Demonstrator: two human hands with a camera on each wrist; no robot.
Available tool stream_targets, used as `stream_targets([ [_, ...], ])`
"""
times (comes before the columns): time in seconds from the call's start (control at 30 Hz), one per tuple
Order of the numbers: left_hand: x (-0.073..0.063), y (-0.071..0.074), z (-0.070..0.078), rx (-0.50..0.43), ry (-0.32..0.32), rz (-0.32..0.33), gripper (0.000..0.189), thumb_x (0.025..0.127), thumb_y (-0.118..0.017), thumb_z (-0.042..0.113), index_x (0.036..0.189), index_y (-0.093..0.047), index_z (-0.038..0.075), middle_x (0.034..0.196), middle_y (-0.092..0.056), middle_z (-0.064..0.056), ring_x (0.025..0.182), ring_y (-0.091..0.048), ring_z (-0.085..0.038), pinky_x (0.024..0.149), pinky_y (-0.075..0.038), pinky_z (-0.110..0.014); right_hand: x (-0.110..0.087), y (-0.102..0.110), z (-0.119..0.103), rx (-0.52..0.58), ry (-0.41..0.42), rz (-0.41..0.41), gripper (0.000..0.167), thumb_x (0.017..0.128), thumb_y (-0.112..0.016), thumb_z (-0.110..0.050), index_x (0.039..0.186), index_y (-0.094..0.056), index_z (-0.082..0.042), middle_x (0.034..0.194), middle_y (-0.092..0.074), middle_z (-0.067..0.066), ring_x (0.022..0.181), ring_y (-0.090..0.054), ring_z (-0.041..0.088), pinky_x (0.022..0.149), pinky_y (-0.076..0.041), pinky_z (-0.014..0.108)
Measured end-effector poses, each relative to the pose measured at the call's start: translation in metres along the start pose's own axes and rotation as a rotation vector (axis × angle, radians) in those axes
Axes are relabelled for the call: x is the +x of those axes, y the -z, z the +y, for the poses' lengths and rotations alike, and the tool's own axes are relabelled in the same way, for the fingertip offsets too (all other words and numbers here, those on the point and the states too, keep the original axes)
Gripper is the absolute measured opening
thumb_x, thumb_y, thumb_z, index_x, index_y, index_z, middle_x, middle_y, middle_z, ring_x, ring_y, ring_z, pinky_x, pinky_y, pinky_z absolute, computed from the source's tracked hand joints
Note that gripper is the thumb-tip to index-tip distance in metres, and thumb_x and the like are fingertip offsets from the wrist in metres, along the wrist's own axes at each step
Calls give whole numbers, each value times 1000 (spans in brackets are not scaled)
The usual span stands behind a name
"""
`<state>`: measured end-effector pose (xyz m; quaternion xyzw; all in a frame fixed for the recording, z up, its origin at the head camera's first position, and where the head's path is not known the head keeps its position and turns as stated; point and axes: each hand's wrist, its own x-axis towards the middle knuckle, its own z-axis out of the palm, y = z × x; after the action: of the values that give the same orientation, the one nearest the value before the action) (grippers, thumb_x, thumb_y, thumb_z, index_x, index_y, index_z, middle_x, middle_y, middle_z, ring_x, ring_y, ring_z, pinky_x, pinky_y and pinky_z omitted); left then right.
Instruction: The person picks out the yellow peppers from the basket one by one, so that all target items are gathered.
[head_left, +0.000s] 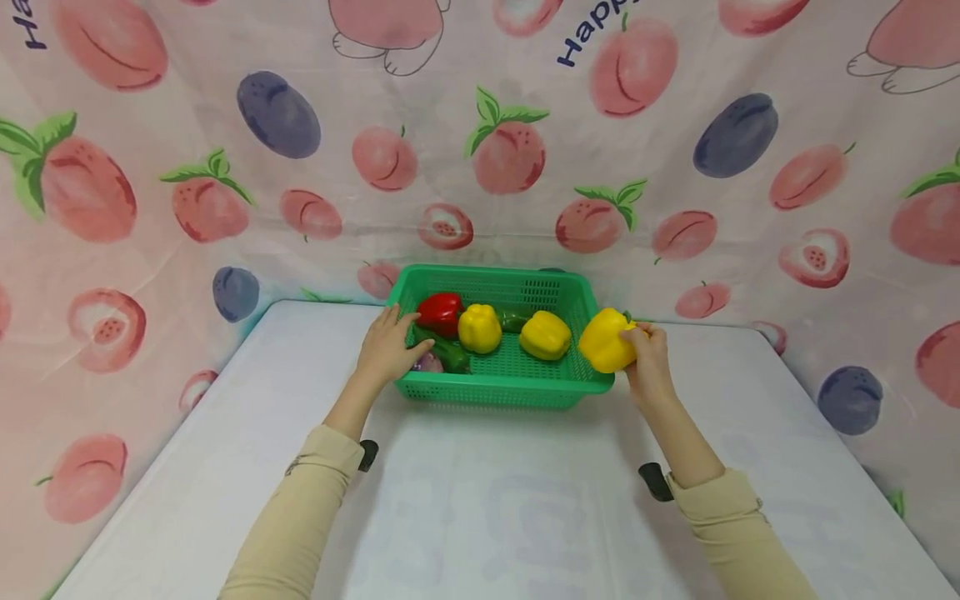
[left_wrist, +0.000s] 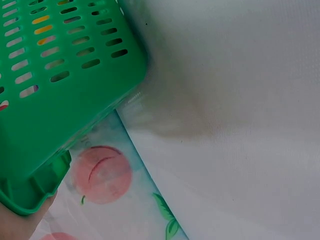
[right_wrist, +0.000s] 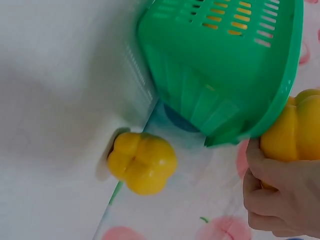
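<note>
My right hand (head_left: 648,354) grips a yellow bell pepper (head_left: 606,340) at the right rim of a green plastic basket (head_left: 510,387). The right wrist view shows this pepper high beside the rim, fingers curled against its side. My left hand (head_left: 386,346) lies across the basket's left rim, fingers spread and thumb extended over the inside. In the left wrist view only part of that hand shows below the rim. Inside, near the left hand, are a red bell pepper (head_left: 441,313), a dark green vegetable (head_left: 452,357) and a partly covered purple one (head_left: 427,362).
Two more yellow bell peppers (head_left: 480,328) (head_left: 545,336) lie in the basket, with a green vegetable (head_left: 513,321) between them. Another yellow bell pepper (right_wrist: 142,162) sits on the white table (head_left: 487,492) to the basket's right. A fruit-patterned cloth (head_left: 450,125) hangs behind.
</note>
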<state>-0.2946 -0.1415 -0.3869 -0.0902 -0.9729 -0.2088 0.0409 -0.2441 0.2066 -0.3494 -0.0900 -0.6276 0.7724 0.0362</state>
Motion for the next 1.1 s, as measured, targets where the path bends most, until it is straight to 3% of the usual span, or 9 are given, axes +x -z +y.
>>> stream_targets([
  [0.23, 1, 0, -1, -1, -1, 1, 63, 93, -52, 43, 142, -40, 5, 153, -20, -26, 144, -13, -39, 119, -12, -51, 2, 13, -1, -32, 26, -112, 23, 96, -34, -10, 116, -23, -16, 119, -25, -5, 108, -34, 9, 93, -37, 13],
  [0.43, 2, -1, -2, 2, -2, -1, 63, 94, -51, 43, 142, -40, 5, 154, -19, -26, 144, -13, -40, 118, -13, -52, 6, 22, 3, -76, 99, -148, 26, 97, -43, -12, 119, -33, -22, 117, -36, -8, 107, -40, 8, 88, -42, 8],
  [0.53, 3, -2, -3, 2, 0, -2, 63, 94, -51, 43, 142, -39, 6, 154, -19, -26, 144, -13, -39, 118, -13, -52, 8, 28, 4, -125, 104, -140, 38, 97, -49, -21, 132, -32, -19, 116, -42, -9, 104, -45, 6, 87, -44, 6],
  [0.63, 3, -3, -3, -3, 1, -1, 63, 94, -51, 43, 142, -39, 6, 154, -19, -26, 145, -13, -39, 118, -13, -52, 10, 34, 4, -195, 94, -120, 62, 95, -55, -30, 145, -24, -11, 117, -45, -7, 101, -49, 2, 85, -46, 5],
  [0.73, 3, -3, -4, -11, 3, -1, 63, 94, -52, 43, 142, -39, 6, 154, -19, -26, 145, -12, -39, 118, -13, -52, 13, 40, 4, -255, 81, -107, 73, 93, -56, -36, 149, -20, -5, 119, -45, -7, 100, -50, 0, 83, -47, 5],
  [0.93, 4, -3, -4, -17, 4, 3, 63, 93, -52, 44, 142, -40, 6, 154, -20, -25, 145, -13, -39, 118, -13, -52, 18, 51, 7, -286, 99, -75, 66, 93, -56, -38, 143, -32, -2, 110, -48, -13, 97, -50, 1, 80, -47, 4],
  [1.1, 3, -4, -4, -24, 5, 4, 63, 93, -52, 43, 142, -40, 6, 154, -19, -25, 145, -12, -39, 118, -13, -53, 18, 58, 5, -250, 127, -50, 48, 93, -56, -36, 134, -43, -16, 107, -49, -17, 95, -50, 1, 74, -51, 8],
])
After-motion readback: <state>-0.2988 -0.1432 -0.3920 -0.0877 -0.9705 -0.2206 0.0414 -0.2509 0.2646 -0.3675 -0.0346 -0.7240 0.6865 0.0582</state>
